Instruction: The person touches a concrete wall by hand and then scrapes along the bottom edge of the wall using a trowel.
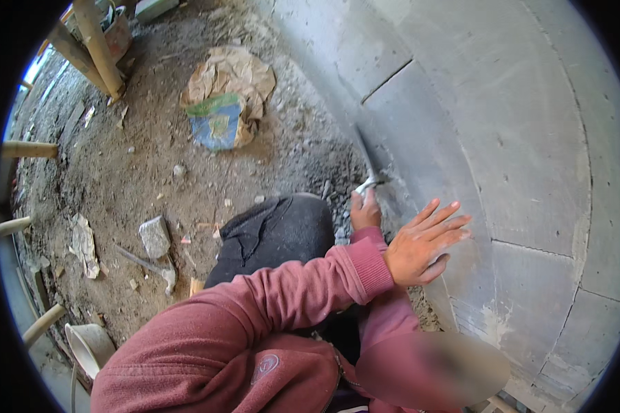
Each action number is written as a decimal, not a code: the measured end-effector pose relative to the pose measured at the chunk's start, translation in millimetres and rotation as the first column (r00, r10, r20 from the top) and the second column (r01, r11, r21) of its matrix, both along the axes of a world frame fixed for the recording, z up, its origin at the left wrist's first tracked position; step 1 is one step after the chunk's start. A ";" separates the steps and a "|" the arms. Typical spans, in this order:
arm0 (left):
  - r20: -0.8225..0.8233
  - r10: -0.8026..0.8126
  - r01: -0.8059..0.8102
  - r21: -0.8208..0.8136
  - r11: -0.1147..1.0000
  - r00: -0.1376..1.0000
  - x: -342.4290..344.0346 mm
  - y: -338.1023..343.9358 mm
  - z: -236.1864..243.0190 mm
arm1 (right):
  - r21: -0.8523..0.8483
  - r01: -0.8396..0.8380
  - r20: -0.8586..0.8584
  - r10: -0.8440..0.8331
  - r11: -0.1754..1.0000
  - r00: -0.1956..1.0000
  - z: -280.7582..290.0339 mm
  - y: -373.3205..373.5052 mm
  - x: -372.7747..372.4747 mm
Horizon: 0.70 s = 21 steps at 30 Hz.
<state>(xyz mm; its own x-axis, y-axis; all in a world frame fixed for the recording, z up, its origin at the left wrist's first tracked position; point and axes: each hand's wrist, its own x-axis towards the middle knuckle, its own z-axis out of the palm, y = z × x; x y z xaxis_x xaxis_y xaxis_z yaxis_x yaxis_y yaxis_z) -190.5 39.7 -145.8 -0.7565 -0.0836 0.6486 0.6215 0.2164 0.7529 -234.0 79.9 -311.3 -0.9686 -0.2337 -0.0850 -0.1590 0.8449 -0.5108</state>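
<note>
My left hand (pixel 420 244) crosses over my right arm, fingers spread beside the grey block wall (pixel 523 151) on the right, holding nothing; I cannot tell whether it touches the wall. Farther forward, my right hand (pixel 366 212) grips the pale handle of a long dark trowel-like tool (pixel 364 155) lying along the foot of the wall. Small grey rubble (pixel 337 213) lies just left of that hand. My dark-trousered knee (pixel 275 230) is bent beside it.
A crumpled paper sack (pixel 217 120) lies on the dirt ahead. A grey stone piece (pixel 155 236) and a hammer (pixel 164 274) lie left of my knee, a white bucket (pixel 85 347) at lower left. Wooden poles (pixel 93 51) and a container (pixel 117 34) stand at upper left.
</note>
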 end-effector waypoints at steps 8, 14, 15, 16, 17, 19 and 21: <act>0.034 0.011 -0.010 -0.017 1.000 0.999 1.6 2.1 -2.6 | 0.148 -0.031 0.033 0.027 0.989 0.999 1.6 31.0 5.4; 0.055 -0.017 0.020 -0.064 0.998 0.998 0.4 2.5 -4.9 | 0.219 -0.032 -0.011 0.036 0.975 0.999 10.8 39.2 12.6; 0.058 -0.021 0.025 -0.057 0.998 0.998 1.2 3.4 -5.0 | 0.223 -0.085 0.052 0.075 0.971 0.996 11.0 38.0 14.0; 0.065 -0.027 0.030 -0.050 0.998 0.998 1.4 4.1 -5.0 | 0.105 -0.037 -0.019 0.039 0.994 0.999 11.0 36.3 15.3; 0.076 -0.019 0.023 -0.049 0.999 0.997 1.8 5.0 -5.2 | -0.046 -0.043 -0.101 0.038 0.998 0.994 10.0 33.0 15.3; 0.035 -0.002 0.003 -0.031 1.000 0.999 2.9 7.4 -5.6 | -0.113 0.025 -0.036 -0.029 0.993 0.999 7.4 26.9 13.6; 0.042 -0.016 0.018 -0.046 0.999 0.999 3.4 9.2 -7.1 | -0.282 -0.215 -0.330 0.116 0.935 0.937 3.1 20.8 9.2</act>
